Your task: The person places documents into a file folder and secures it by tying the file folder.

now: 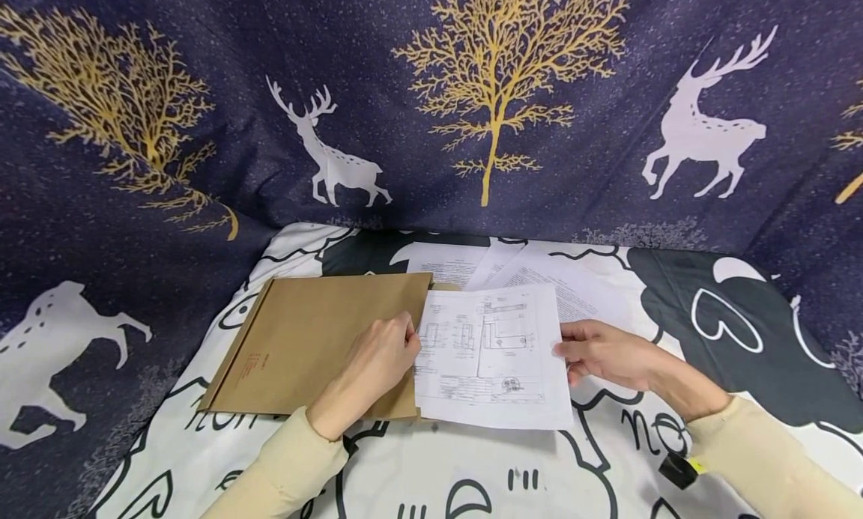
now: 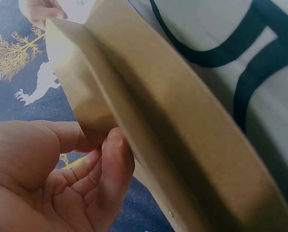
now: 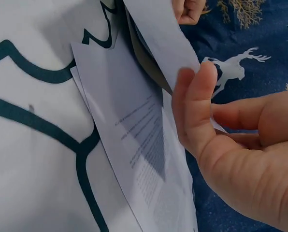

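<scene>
While the right hand pinched the right edge of a technical drawing sheet between thumb and fingers, the left hand pinched the mouth edge of a brown kraft envelope. The drawing sheet lay right of the envelope, its left side at the open mouth; how far it reached inside could not be told. Small red print marked the envelope's lower left. Beyond the drawing sheet, printed text sheets lay fanned on a white bedspread with dark cartoon outlines. Behind hung a navy cloth patterned with white deer and golden trees. Cream sleeves covered both forearms.
</scene>
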Tool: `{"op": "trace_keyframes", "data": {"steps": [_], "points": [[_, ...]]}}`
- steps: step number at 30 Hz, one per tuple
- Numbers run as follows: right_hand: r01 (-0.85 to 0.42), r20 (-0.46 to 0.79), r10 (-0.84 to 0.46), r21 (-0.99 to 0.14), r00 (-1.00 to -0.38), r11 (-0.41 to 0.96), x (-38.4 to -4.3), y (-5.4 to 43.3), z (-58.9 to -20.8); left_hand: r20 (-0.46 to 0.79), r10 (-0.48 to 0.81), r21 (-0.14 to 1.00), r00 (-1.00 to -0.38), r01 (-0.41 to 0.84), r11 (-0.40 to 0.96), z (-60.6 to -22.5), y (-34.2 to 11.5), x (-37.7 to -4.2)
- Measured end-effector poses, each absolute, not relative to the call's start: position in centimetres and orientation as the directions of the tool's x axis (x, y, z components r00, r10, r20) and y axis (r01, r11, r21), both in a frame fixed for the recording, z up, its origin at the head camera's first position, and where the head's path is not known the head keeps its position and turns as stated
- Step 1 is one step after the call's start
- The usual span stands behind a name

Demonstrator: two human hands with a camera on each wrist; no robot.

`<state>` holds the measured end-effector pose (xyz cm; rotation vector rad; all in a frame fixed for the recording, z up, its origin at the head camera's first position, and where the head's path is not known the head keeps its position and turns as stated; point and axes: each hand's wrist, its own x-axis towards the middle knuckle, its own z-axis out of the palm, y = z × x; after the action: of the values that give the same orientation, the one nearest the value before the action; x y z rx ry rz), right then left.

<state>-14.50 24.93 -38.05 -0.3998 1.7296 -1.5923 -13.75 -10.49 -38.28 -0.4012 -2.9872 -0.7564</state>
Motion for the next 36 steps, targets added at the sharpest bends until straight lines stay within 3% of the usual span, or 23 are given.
{"op": "trace_keyframes", "data": {"steps": [9,36], "points": [[0.296,-0.331,-0.578,-0.942,-0.746,0.158,-15.2,23.1,-38.4,0.139,0.250,0.455,-0.958,0.286,0.843,-38.3,-10.5,-13.8],[0.297,-0.353,-0.496,-0.935,-0.793,0.192,-16.5,17.1,-40.0,0.142,0.250,0.467,-0.958,0.288,0.836,-38.2,-10.6,-13.7]]}}
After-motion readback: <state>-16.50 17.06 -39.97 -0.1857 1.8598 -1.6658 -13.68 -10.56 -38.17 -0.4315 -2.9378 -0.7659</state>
